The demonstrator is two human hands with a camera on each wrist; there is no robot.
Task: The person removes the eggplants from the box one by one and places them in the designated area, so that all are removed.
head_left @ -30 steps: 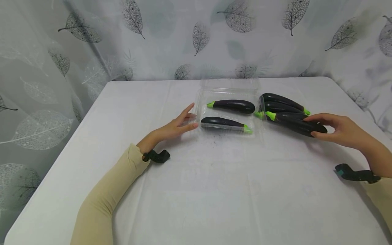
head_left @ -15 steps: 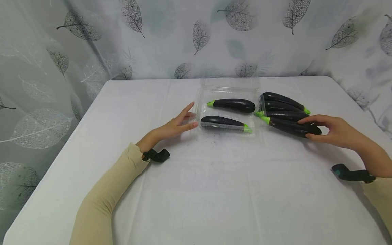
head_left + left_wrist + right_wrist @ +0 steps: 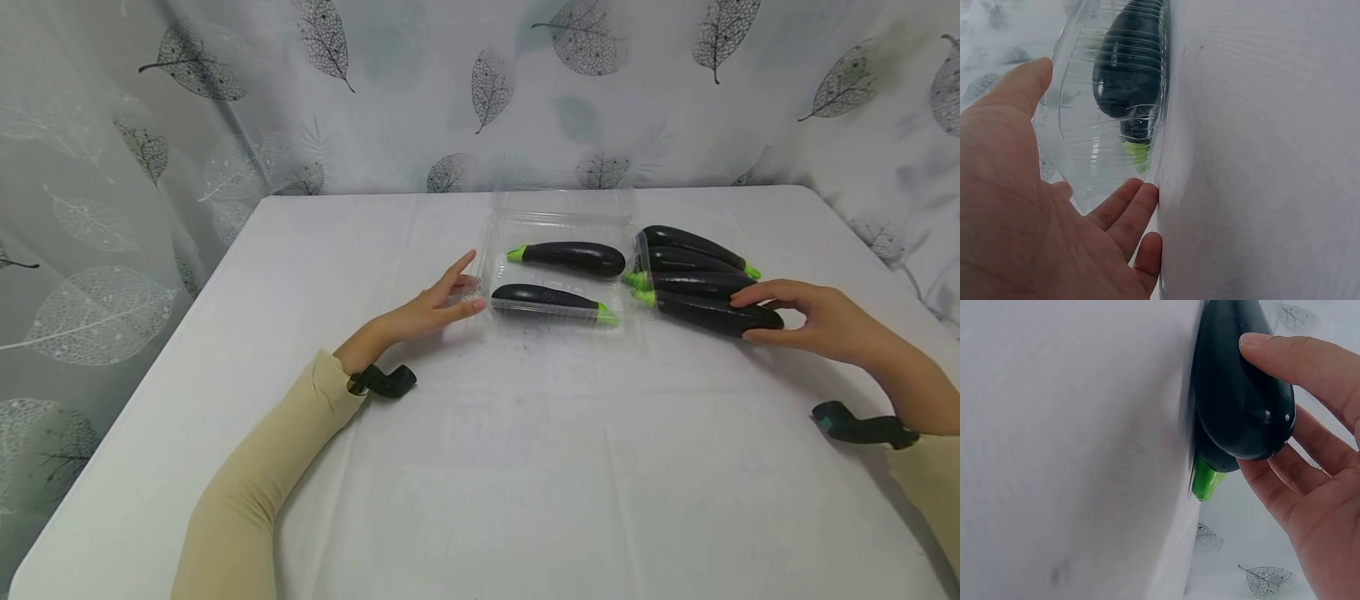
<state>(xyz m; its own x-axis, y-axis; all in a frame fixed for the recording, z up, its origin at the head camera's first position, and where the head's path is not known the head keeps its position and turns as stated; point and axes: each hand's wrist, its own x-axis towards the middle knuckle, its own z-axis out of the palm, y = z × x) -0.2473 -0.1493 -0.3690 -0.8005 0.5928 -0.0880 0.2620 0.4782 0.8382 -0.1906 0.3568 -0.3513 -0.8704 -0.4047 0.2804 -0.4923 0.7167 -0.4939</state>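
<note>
Near the back right of the table, my right hand (image 3: 832, 325) grips the rounded end of a dark eggplant (image 3: 701, 314), thumb on one side and fingers on the other. Its green stem end points left, against the clear plastic container (image 3: 487, 242). In the right wrist view, the held eggplant (image 3: 1241, 394) lies close to the table, with another one's green stem end (image 3: 1207, 481) beyond. My left hand (image 3: 423, 315) touches the container's left side with extended fingers. Inside it lie two eggplants, one at the back (image 3: 573, 258) and one at the front (image 3: 543, 296).
Behind the held eggplant, several more eggplants (image 3: 693, 260) lie side by side, right of the container. The container's clear lid (image 3: 562, 202) stands open at the back. A leaf-patterned curtain (image 3: 405, 100) hangs behind the white-covered table (image 3: 480, 483).
My right hand has shifted the front eggplant left and slightly toward me, then lowered it beside the others. The left hand stays in place at the container.
</note>
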